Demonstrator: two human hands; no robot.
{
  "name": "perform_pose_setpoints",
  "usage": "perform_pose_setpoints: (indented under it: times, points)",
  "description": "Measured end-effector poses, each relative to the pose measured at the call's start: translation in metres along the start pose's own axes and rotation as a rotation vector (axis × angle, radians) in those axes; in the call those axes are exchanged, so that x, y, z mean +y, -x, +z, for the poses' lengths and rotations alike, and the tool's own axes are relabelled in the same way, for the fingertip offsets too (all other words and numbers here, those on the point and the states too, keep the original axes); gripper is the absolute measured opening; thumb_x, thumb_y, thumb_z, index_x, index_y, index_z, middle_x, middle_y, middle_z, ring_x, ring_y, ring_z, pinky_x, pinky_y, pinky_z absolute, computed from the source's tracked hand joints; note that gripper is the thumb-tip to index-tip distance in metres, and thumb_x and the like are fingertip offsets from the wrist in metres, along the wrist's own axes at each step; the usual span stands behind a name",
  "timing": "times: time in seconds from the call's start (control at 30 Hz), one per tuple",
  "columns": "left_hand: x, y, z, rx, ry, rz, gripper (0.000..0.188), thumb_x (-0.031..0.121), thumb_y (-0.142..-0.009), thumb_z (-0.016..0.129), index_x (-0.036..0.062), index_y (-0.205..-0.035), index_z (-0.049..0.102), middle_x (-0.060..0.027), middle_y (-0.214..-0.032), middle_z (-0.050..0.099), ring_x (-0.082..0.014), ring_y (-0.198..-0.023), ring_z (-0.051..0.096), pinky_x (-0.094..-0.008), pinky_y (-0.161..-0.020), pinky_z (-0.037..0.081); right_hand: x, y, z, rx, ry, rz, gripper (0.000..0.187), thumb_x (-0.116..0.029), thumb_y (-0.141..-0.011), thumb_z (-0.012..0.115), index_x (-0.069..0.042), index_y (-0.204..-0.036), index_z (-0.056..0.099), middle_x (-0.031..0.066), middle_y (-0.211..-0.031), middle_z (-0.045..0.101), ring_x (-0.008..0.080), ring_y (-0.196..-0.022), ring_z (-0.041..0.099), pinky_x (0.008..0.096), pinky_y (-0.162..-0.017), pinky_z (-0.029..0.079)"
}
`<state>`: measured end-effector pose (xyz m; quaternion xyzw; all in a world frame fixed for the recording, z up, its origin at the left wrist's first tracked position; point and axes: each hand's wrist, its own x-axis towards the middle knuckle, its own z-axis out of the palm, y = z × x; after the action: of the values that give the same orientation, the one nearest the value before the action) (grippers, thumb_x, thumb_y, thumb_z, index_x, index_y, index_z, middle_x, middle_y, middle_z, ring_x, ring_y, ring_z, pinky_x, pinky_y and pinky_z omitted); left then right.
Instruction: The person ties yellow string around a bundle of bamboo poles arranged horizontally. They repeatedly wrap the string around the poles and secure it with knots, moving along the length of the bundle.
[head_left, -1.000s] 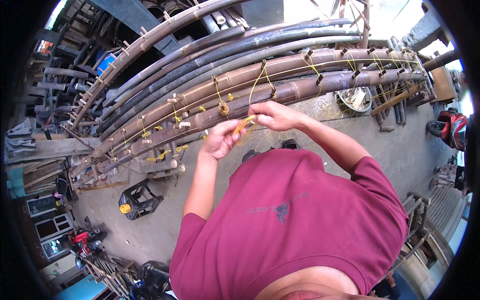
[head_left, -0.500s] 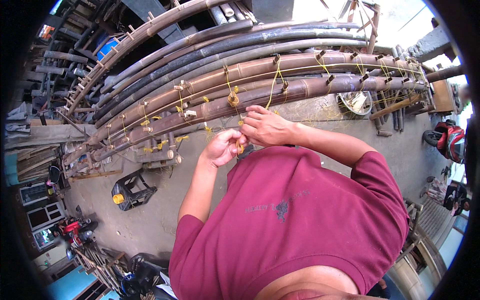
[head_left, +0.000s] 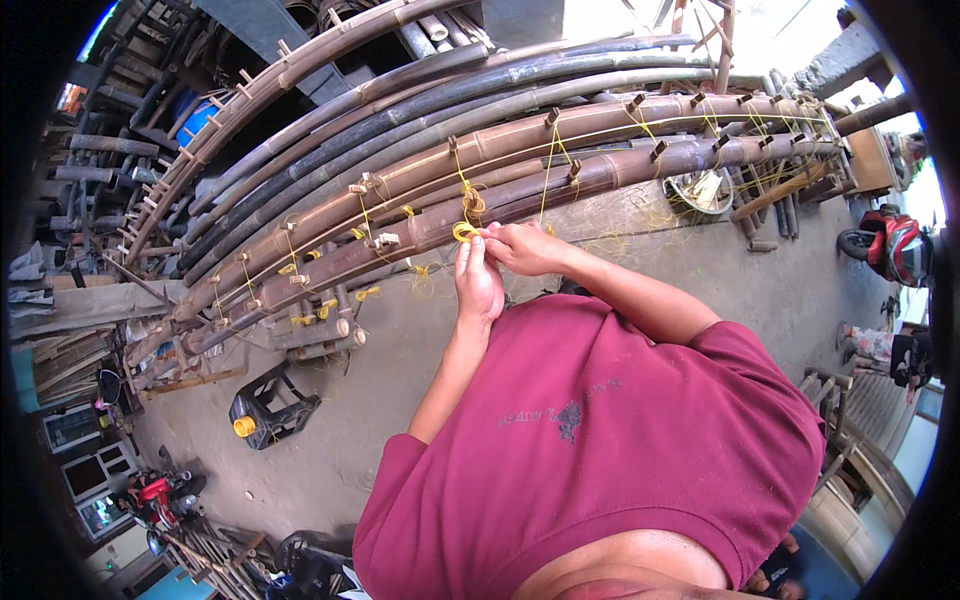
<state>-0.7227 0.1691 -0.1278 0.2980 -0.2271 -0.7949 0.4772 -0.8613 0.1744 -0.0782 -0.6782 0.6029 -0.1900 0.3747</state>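
In front of my chest, close to the near bamboo pole [head_left: 440, 226], my two hands meet. My left hand [head_left: 478, 288] is closed, its fingertips pinching a small looped bundle of yellow cord [head_left: 464, 232]. My right hand [head_left: 530, 249] touches the left fingertips, its fingers curled together; what they grip is hidden. Just beyond, a brownish-yellow hank of cord [head_left: 473, 207] hangs at a peg on the pole. A yellow strand [head_left: 548, 185] runs down from the far pole [head_left: 500, 143] behind my right hand. Short pegs and yellow cord ties join both poles.
Darker bamboo poles [head_left: 400, 110] lie behind the pegged pair. A round basin [head_left: 700, 193] with pale pieces stands at the right below them. A black stool [head_left: 275, 408] with a yellow roll on it is on the floor at left. A red motorcycle [head_left: 890, 240] stands far right.
Both hands have moved up toward the near pole. The left fingers now point upward, with the yellow loop at their tips instead of hanging below the hand. The view has shifted slightly.
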Motion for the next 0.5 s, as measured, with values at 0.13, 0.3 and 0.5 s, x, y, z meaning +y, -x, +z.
perform_pose_setpoints:
  times: [0.13,0.3,0.5]
  points:
    - [-0.006,-0.016,-0.018,0.21,0.021,0.057,0.017,0.018,-0.102,0.043,0.004,-0.105,0.052,-0.0094,-0.111,0.057,-0.0178,-0.105,0.055,-0.0339,-0.096,0.044,0.026,-0.02,0.001,0.219,-0.188,-0.032,0.029,-0.026,-0.091,0.06,0.0,-0.103,0.065,0.0199,-0.087,0.068,0.0301,-0.081,0.068,0.0404,-0.073,0.052]
    - [0.0,-0.019,-0.016,0.241,-0.037,0.037,0.015,0.017,-0.101,0.045,0.0042,-0.107,0.051,-0.0055,-0.102,0.055,-0.0174,-0.102,0.055,-0.0342,-0.096,0.043,0.024,-0.043,0.006,0.507,-0.197,0.062,0.02,-0.017,-0.086,0.063,0.002,-0.094,0.064,0.0236,-0.089,0.066,0.0396,-0.085,0.065,0.0443,-0.073,0.051]
    - [0.003,-0.02,-0.02,0.169,-0.091,0.007,0.017,0.02,-0.103,0.043,0.0054,-0.107,0.051,-0.0043,-0.102,0.054,-0.0155,-0.099,0.053,-0.0324,-0.093,0.042,0.025,-0.05,0.013,0.567,-0.137,0.017,0.017,-0.015,-0.086,0.06,0.001,-0.093,0.059,0.0235,-0.087,0.065,0.0419,-0.082,0.063,0.0461,-0.072,0.05]
